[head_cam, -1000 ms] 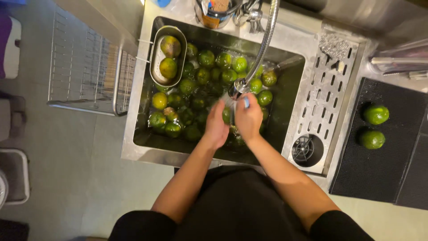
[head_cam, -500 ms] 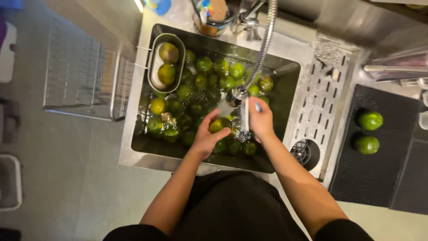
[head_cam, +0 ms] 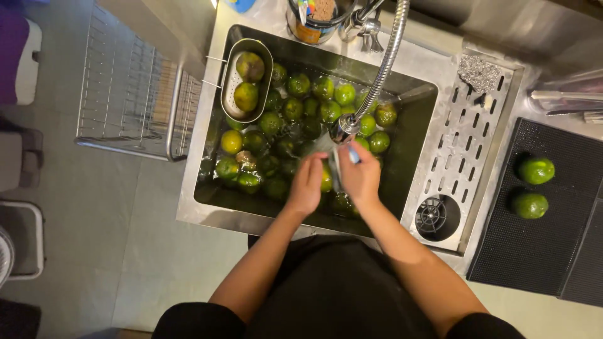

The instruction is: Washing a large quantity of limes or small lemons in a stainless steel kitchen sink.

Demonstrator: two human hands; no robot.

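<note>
Hands first, head view, the only one: left hand [head_cam: 308,182] is curled round a green lime [head_cam: 326,179], gripping it from the left, right under the spray head [head_cam: 345,129] of the pull-down faucet. Right hand [head_cam: 360,176] is closed on a small brush [head_cam: 352,154] with a bit of blue showing at the top, and presses against the same lime from the right. So both hands meet over the front middle of the sink [head_cam: 414,135], just in from its front edge.

My read: this is the scrubbing step on one fruit, with lots left. The sink is full of limes [head_cam: 295,110] sitting in water, two more yellowish ones lie in the oval strainer [head_cam: 229,94] hooked at the sink's back left corner, and two limes sit on the black mat [head_cam: 546,245] at the right end of the tabletop. Next move probably needs the lime turned in the left hand so the brush reaches the other side.

Hard to tell: most of the held lime is hidden by fingers, the brush is mostly buried in the right hand, and I can't make out whether water's actually running. Some limes are dark under the water.
</note>
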